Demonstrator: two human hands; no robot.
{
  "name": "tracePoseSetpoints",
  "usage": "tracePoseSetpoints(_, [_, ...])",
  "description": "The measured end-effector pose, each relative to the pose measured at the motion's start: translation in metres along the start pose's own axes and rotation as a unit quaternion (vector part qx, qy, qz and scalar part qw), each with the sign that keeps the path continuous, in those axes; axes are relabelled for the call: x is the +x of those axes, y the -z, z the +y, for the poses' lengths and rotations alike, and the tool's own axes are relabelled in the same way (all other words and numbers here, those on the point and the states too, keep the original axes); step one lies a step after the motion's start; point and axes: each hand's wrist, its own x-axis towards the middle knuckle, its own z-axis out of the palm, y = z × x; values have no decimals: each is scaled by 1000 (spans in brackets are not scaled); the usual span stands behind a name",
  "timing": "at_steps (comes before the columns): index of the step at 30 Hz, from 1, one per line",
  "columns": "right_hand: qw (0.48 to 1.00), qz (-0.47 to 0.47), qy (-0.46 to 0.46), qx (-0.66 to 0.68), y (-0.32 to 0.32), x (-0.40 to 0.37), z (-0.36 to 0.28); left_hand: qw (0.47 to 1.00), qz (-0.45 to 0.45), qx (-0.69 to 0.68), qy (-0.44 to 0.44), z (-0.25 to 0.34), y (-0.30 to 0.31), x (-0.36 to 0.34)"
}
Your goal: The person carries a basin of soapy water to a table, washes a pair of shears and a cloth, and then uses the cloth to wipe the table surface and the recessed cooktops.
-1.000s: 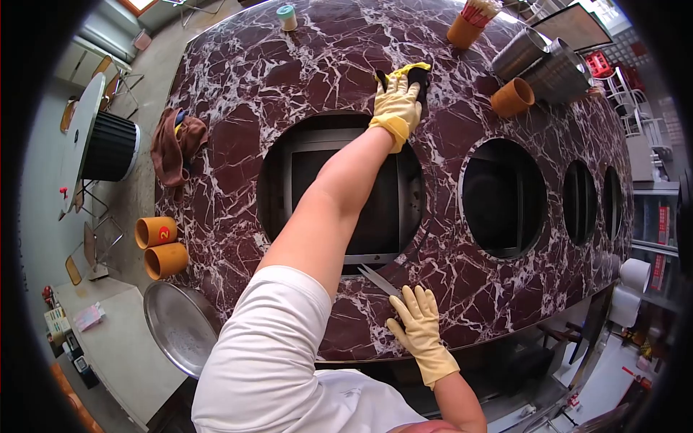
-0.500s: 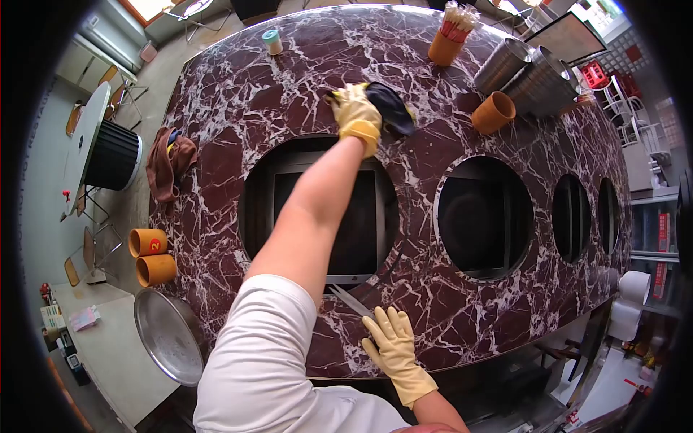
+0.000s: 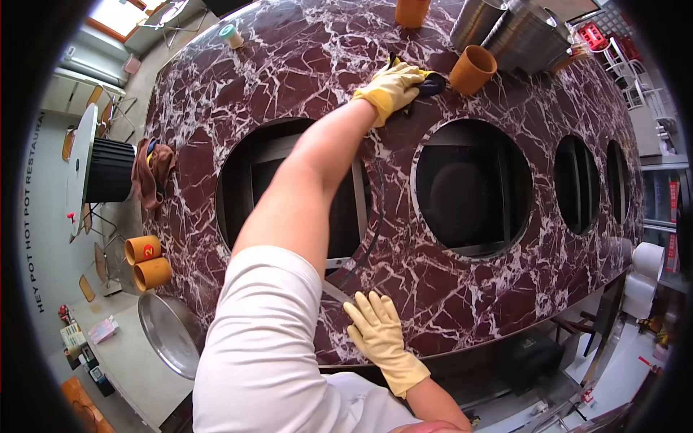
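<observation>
My left hand (image 3: 393, 88), in a cream rubber glove, reaches far across the dark red marbled tabletop (image 3: 404, 274). Its fingers grip a black and yellow cloth (image 3: 433, 84), bunched against the surface close to an orange-brown cup (image 3: 473, 70). Near the front edge, my right hand (image 3: 381, 335) wears a matching glove and lies flat with fingers spread. A thin grey metal strip (image 3: 336, 292) lies just beyond its fingertips, partly hidden by my left sleeve. Between the hands, a dark cable (image 3: 377, 231) runs beside the round cutout (image 3: 238, 173) under my arm.
Further round cutouts (image 3: 473, 187) run to the right. Stacked metal pots (image 3: 523, 36) stand at the back right. A small green-lidded container (image 3: 231, 36) is far left, a brown cloth (image 3: 153, 173) hangs at the left edge, and a metal basin (image 3: 170, 332) sits near two cups (image 3: 151, 274).
My left hand has moved right with the cloth, toward the orange-brown cup. The view has shifted forward and right; my right hand stays flat by the front edge.
</observation>
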Motion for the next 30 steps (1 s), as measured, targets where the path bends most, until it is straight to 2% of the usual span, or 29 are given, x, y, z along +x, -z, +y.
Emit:
tracePoseSetpoints(1, [1000, 6, 7, 2, 1, 2, 2, 998, 30, 25, -38, -15, 0, -16])
tracePoseSetpoints(2, [1000, 12, 13, 6, 2, 0, 2, 999, -7, 8, -33, -18, 16, -31])
tracePoseSetpoints(5, [1000, 16, 20, -9, 2, 0, 0, 999, 42, 23, 7, -14, 16, -83])
tracePoseSetpoints(7, [999, 33, 39, -15, -4, 0, 6, 997, 81, 8, -11, 18, 12, -109])
tracePoseSetpoints(9, [998, 28, 46, -16, -3, -6, 4, 999, 44, -5, -8, 59, -1, -136])
tracePoseSetpoints(10, [998, 16, 52, -16, -1, -6, 5, 998, 52, 28, 12, 98, -3, -153])
tracePoseSetpoints(11, [998, 11, 54, -18, 0, -8, 3, 999, 44, 4, 10, 123, -10, -170])
tracePoseSetpoints(16, [996, 1, 65, -60, -4, -13, 1, 997, 22, -68, -7, 183, -27, -236])
tracePoseSetpoints(18, [996, 3, 57, -69, -7, -19, -4, 997, -18, -71, -5, 207, -23, -256])
tracePoseSetpoints(21, [996, 19, 47, -77, -13, -34, -17, 997, -46, -54, 36, 242, -31, -285])
tracePoseSetpoints(24, [994, 78, -1, -82, -31, -56, -17, 988, -104, -74, 92, 277, -38, -312])
tracePoseSetpoints(26, [988, 74, -21, -134, -27, -68, -31, 982, -82, -119, 119, 295, -39, -327])
tracePoseSetpoints(28, [990, 73, -3, -123, -34, -72, -42, 952, -134, -237, 141, 299, -3, -332])
tracePoseSetpoints(29, [991, 63, 11, -117, -51, -80, -41, 940, -119, -294, 127, 298, 21, -342])
tracePoseSetpoints(30, [992, 53, 25, -109, -65, -82, -45, 954, -65, -270, 109, 297, 45, -360])
